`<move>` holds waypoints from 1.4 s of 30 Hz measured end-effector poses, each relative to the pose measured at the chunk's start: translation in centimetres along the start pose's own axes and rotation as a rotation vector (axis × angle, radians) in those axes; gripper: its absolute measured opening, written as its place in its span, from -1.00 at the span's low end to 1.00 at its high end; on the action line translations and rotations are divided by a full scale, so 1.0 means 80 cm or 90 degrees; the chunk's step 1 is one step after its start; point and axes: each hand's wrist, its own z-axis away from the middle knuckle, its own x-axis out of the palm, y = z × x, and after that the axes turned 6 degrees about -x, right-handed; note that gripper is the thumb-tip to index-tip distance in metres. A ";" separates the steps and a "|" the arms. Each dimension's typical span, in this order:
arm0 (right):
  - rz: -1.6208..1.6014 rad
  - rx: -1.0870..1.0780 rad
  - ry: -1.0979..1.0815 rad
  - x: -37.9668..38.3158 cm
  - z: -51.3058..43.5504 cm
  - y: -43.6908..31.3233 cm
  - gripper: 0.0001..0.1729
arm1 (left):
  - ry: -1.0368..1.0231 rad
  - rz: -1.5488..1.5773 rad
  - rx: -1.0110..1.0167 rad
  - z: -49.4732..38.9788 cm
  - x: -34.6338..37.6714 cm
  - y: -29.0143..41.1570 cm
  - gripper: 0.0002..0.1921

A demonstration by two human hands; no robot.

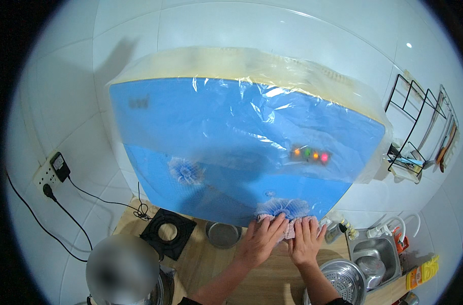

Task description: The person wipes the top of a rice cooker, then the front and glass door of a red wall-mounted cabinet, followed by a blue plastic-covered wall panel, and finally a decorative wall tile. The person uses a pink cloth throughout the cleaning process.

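A blue-fronted range hood (216,122) hangs on the tiled wall, its upper part draped in clear plastic film (254,61). At its lower right edge, my left hand (262,240) and my right hand (306,242) are side by side on a crumpled pink cloth (288,231). Fingers of both hands lie over the cloth and point up toward the hood. Just above them is a round, pleated blue mesh patch (283,207); a similar mesh patch (185,170) is at the left. Small orange, green and pink lights (310,154) glow through the film.
Below lies a wooden counter (254,282) with a black square stand (168,233), a round metal pan (223,234) and a perforated steamer pot (340,282). A sink (380,253) holds a metal bowl. Left are a shiny round lid (123,268) and corded wall sockets (46,177); right, a wire rack (416,118).
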 end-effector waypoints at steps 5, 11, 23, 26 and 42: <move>-0.027 0.027 0.005 0.002 -0.002 -0.010 -0.43 | 0.015 -0.112 0.001 0.011 0.024 -0.001 -0.57; -0.040 0.032 -0.022 -0.001 -0.001 -0.010 -0.39 | 0.073 -0.149 0.001 0.020 0.028 -0.003 -0.57; -0.087 0.049 -0.023 -0.001 -0.009 -0.025 -0.35 | 0.088 -0.063 -0.019 0.018 0.027 -0.009 -0.57; -0.080 0.042 0.014 -0.003 -0.026 -0.036 -0.36 | 0.113 0.017 -0.062 0.022 0.027 -0.019 -0.59; -0.136 -0.141 0.134 -0.016 -0.195 -0.132 -0.39 | 0.338 0.067 -0.314 -0.021 -0.055 -0.136 -0.46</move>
